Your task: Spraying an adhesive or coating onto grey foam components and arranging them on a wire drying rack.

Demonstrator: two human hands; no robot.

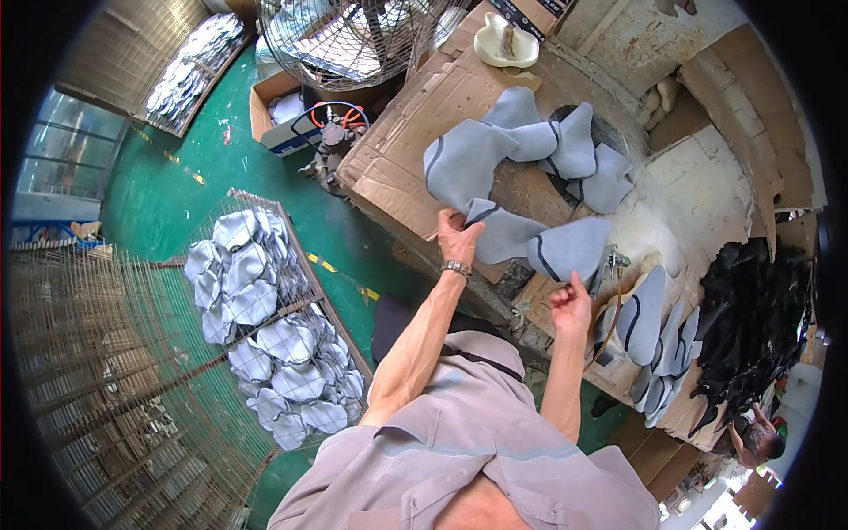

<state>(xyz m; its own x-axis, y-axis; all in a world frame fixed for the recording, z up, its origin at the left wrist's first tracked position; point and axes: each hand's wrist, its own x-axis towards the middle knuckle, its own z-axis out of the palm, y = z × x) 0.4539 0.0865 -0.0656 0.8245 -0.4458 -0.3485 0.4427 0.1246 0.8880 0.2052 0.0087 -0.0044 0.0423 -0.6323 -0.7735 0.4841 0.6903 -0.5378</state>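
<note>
I stand at a cardboard-covered bench (397, 150) strewn with grey shoe-upper pieces with dark trim. My left hand (458, 235), a watch on its wrist, grips the left edge of one grey piece (505, 235) lying flat at the bench's near edge. My right hand (571, 306) pinches the lower edge of a neighbouring grey piece (570, 247). The two pieces overlap slightly between my hands. Several more grey pieces (530, 141) lie spread farther back on the bench.
A row of grey pieces (649, 331) stands on edge to the right, beside a heap of black pieces (751, 327). A wire rack (265, 327) of grey pieces sits at left on the green floor. A fan (353, 35), a box (274, 110) and another person (755, 439) are nearby.
</note>
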